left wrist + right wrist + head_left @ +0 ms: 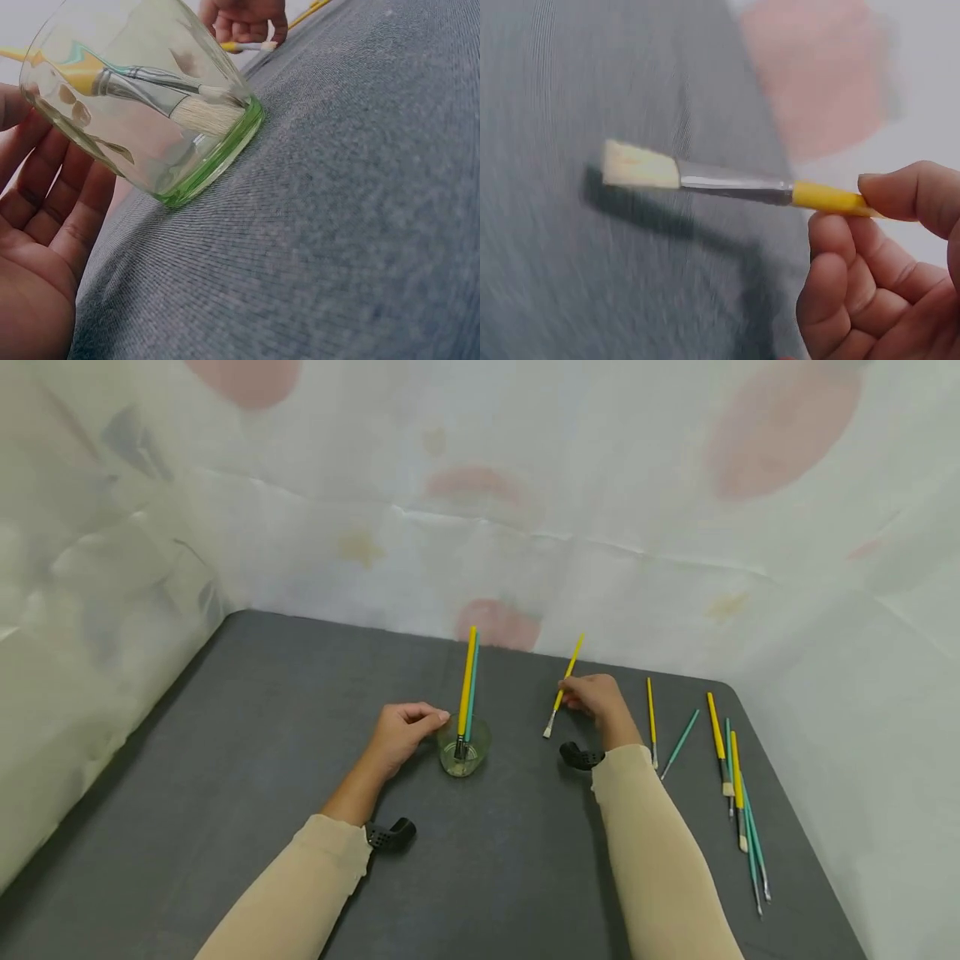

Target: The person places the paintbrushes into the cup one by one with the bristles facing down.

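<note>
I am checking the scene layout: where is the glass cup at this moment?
In the head view the glass cup stands upright on the grey table near its centre, just right of the left hand, with two brushes standing inside it.

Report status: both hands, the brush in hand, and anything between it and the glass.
Left hand steadies glass with two brushes inside. Right hand pinches yellow brush, bristles down, off the mat. Nothing between brush and glass.
</note>
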